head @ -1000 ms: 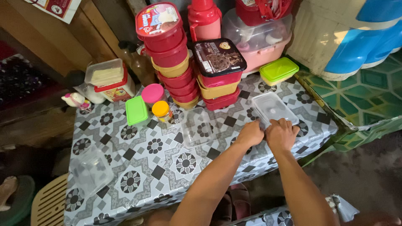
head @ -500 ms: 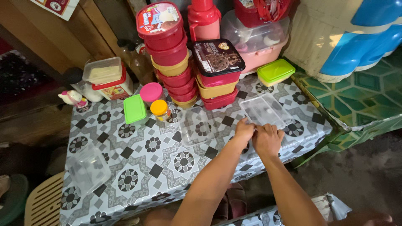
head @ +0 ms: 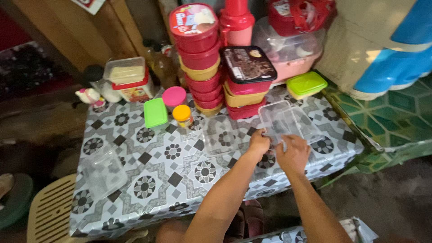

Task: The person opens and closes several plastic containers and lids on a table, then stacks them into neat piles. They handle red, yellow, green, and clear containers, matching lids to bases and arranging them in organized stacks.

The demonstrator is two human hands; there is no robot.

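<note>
Both hands meet at the near edge of a clear lid [head: 280, 120], which is tilted up off a clear box [head: 310, 130] on the patterned surface [head: 148, 180]. The left hand [head: 259, 144] has its grip pinched on the lid's near-left edge, fingers curled tight. The right hand [head: 294, 153] sits just beside it, its grip closed on the lid's near edge, though whether it also presses the box beneath I cannot tell. Just left of the grip lies another clear tub [head: 220, 135], flat on the surface. Beyond the grip stand 2 stacks of red and yellow tubs [head: 202, 72], the nearer stack topped by a dark lid [head: 245, 63]. Beyond and to the right sits a green box [head: 307, 84]. Far left, well apart from the hands, a clear container [head: 103, 171] rests near the surface's edge.
</note>
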